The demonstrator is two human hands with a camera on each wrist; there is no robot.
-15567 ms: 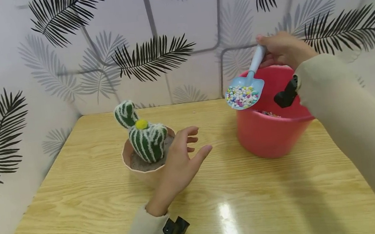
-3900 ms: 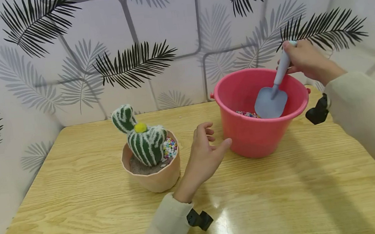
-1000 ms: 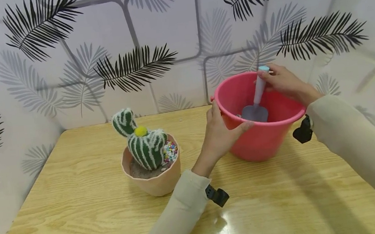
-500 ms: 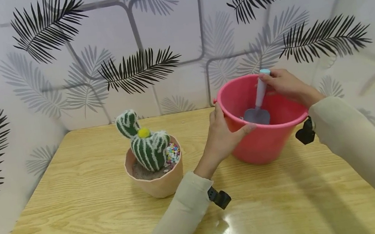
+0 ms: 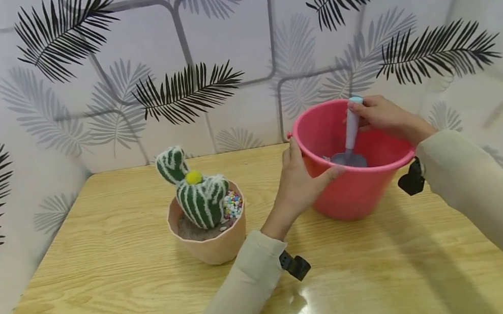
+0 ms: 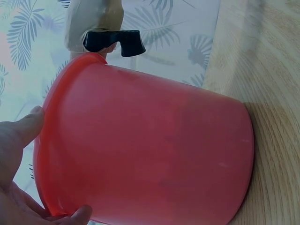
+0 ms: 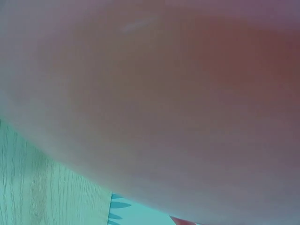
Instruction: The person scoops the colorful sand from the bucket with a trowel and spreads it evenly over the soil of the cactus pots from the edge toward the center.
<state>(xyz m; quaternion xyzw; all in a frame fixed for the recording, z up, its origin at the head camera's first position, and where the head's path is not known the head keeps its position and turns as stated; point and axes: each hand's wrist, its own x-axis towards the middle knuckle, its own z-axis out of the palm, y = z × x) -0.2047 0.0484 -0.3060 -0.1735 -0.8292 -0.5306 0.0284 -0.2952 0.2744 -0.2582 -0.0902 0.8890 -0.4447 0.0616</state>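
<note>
In the head view my left hand (image 5: 299,181) holds the red bucket (image 5: 352,195) at its left rim, thumb on the front edge and fingers round the side. The left wrist view shows the same grip close up. My right hand (image 5: 380,115) grips the pale handle of a small shovel (image 5: 352,128). Its blade reaches down into the bucket, partly hidden by the front rim. Left of the bucket stands a peach pot (image 5: 215,249) with a knitted cactus (image 5: 202,203). Coloured pebbles (image 5: 232,204) lie in it on the cactus's right side. Blurred bucket wall fills most of the right wrist view.
Both the pot and the bucket stand on a wooden table (image 5: 107,274). A leaf-patterned wall (image 5: 230,41) rises behind the table and along its left side.
Pebbles held on the raised shovel earliest are gone from it; pebbles now lie in the pot. My left hand moved onto the bucket's rim. The shovel moved left and its blade sits lower.
</note>
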